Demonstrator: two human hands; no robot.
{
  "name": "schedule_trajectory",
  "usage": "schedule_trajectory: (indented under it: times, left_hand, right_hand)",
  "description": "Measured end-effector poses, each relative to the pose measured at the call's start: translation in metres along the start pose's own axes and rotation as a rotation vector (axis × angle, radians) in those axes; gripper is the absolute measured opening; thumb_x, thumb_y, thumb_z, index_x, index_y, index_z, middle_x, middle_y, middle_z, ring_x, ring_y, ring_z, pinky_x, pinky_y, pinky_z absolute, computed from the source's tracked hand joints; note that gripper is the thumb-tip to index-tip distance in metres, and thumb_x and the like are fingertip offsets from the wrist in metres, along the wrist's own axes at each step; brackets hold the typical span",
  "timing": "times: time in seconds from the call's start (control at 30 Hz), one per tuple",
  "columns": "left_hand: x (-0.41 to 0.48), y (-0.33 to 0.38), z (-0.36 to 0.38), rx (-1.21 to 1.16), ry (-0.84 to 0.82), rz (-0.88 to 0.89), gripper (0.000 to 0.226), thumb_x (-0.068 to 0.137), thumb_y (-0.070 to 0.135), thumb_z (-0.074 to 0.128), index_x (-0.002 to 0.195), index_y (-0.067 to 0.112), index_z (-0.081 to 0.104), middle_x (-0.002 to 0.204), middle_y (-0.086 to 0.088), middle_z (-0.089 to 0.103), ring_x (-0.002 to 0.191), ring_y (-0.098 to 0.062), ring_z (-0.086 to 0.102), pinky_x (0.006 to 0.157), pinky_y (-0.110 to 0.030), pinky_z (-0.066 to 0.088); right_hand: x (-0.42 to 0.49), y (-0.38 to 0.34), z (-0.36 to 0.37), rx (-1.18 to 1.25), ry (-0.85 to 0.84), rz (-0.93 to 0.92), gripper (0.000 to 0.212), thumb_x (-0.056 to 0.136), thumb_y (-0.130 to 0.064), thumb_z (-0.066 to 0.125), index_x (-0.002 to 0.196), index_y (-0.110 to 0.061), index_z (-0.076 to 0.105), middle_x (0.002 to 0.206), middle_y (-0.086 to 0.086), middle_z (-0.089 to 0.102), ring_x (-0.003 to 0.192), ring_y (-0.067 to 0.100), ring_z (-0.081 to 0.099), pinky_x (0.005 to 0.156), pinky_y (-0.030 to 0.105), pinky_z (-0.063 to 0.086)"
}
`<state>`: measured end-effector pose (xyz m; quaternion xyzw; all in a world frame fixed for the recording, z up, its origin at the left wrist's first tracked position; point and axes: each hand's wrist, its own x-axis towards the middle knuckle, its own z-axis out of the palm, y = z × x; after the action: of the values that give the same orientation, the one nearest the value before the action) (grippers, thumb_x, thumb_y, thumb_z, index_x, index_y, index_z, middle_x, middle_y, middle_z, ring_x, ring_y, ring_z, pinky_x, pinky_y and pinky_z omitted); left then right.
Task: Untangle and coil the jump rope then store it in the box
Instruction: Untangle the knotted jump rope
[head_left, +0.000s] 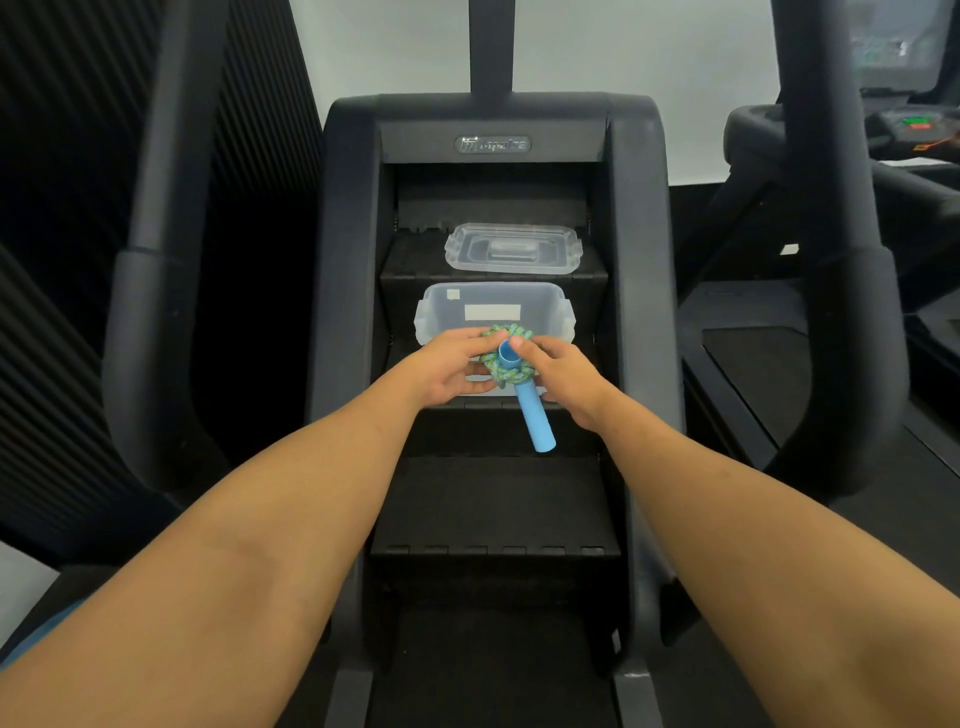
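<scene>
The jump rope (511, 370) is a green-and-blue braided cord wound into a tight bundle, with two light blue tube handles; one handle (537, 421) sticks down toward me. My left hand (452, 366) grips the bundle from the left. My right hand (561, 376) pinches it from the right, thumb at the upper handle's mouth. Both hold it just above the near rim of the clear plastic box (441, 312), which stands open on a step. Part of the box's front is hidden behind my hands.
The box's clear lid (511, 248) lies flat on the step above. The steps belong to a black stair-climber machine (493, 145) with thick side rails (150, 312) left and right. A treadmill console (919, 127) shows at the far right.
</scene>
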<state>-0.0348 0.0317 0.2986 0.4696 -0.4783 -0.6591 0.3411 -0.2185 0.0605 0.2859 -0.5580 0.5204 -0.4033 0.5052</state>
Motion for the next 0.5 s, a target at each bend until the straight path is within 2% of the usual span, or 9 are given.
schedule_trajectory:
  times: [0.1,0.17,0.27,0.3,0.37,0.43,0.5]
  left_hand:
    - [0.001,-0.001,0.002,-0.017,-0.041,-0.006,0.036,0.097,0.028,0.071,0.127,0.01,0.07,0.12,-0.007,0.074,0.112,-0.023,0.07,0.095,-0.036,0.059]
    - [0.0,-0.003,-0.001,0.013,-0.057,-0.011,0.038,0.094,0.023,0.075,0.128,0.009,0.068,0.125,-0.01,0.073,0.117,-0.026,0.07,0.101,-0.04,0.057]
    - [0.002,-0.007,-0.003,0.044,-0.033,-0.013,0.039,0.091,0.013,0.077,0.127,0.007,0.067,0.123,-0.012,0.073,0.114,-0.027,0.072,0.098,-0.041,0.059]
    - [0.003,-0.007,-0.004,0.027,0.008,-0.006,0.035,0.091,0.008,0.076,0.125,0.006,0.068,0.122,-0.013,0.074,0.111,-0.027,0.073,0.094,-0.04,0.061]
    - [0.006,-0.008,-0.005,-0.033,0.12,0.0,0.03,0.091,0.001,0.073,0.121,0.004,0.069,0.119,-0.014,0.073,0.105,-0.025,0.074,0.081,-0.034,0.063]
    - [0.009,-0.007,-0.006,-0.093,0.199,-0.004,0.029,0.091,-0.002,0.071,0.119,0.003,0.069,0.115,-0.014,0.073,0.1,-0.024,0.073,0.072,-0.031,0.063]
    - [0.011,-0.008,-0.004,-0.11,0.245,-0.01,0.023,0.093,-0.005,0.067,0.113,0.005,0.069,0.107,-0.012,0.072,0.095,-0.023,0.071,0.073,-0.033,0.062]
  right_hand:
    - [0.004,0.005,0.0,-0.001,0.073,-0.007,0.037,0.1,-0.04,0.064,0.123,-0.011,0.066,0.111,0.006,0.072,0.095,0.019,0.07,0.077,0.031,0.056]
    - [0.004,0.006,-0.002,-0.067,0.108,-0.004,0.039,0.097,-0.038,0.069,0.125,-0.01,0.064,0.109,0.008,0.07,0.093,0.018,0.069,0.074,0.027,0.055]
    - [-0.002,0.007,-0.001,-0.16,0.203,-0.068,0.03,0.098,-0.037,0.067,0.116,-0.014,0.063,0.092,0.003,0.064,0.079,0.01,0.062,0.064,0.021,0.049]
    - [-0.007,0.006,0.0,-0.207,0.284,-0.125,0.025,0.099,-0.038,0.064,0.106,-0.014,0.063,0.083,0.001,0.06,0.07,0.008,0.056,0.06,0.023,0.047]
    - [-0.015,0.008,0.002,-0.299,0.397,-0.231,0.029,0.1,-0.04,0.059,0.085,-0.015,0.061,0.07,0.0,0.058,0.06,0.009,0.051,0.056,0.031,0.047]
    - [-0.021,0.011,0.006,-0.428,0.301,-0.226,0.038,0.1,-0.04,0.056,0.075,-0.012,0.066,0.063,0.003,0.064,0.057,0.012,0.057,0.06,0.035,0.051]
    - [-0.023,0.019,0.012,-0.662,0.103,-0.115,0.036,0.099,-0.036,0.056,0.083,-0.01,0.074,0.071,0.003,0.071,0.068,0.017,0.067,0.071,0.035,0.055]
